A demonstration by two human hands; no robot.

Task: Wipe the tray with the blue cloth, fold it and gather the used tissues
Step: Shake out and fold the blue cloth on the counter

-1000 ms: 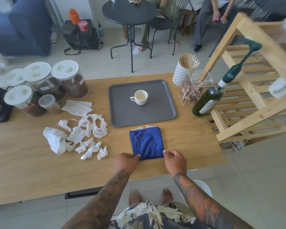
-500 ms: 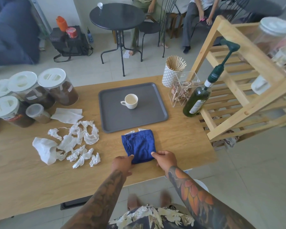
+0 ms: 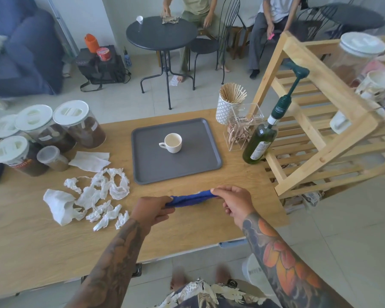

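left hand [image 3: 151, 210]: fingers pinching | right hand [image 3: 235, 202]: fingers pinching | forearms extended

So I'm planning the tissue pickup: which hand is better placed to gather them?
Left. The left hand is nearer the used tissues, which lie on its side; the right hand would cross over. Both now pinch the blue cloth.

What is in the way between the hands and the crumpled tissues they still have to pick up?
Nothing visible on the table blocks them. The used tissues lie on bare wood beside the left hand. But both hands are busy: the left hand and right hand pinch the blue cloth between them.
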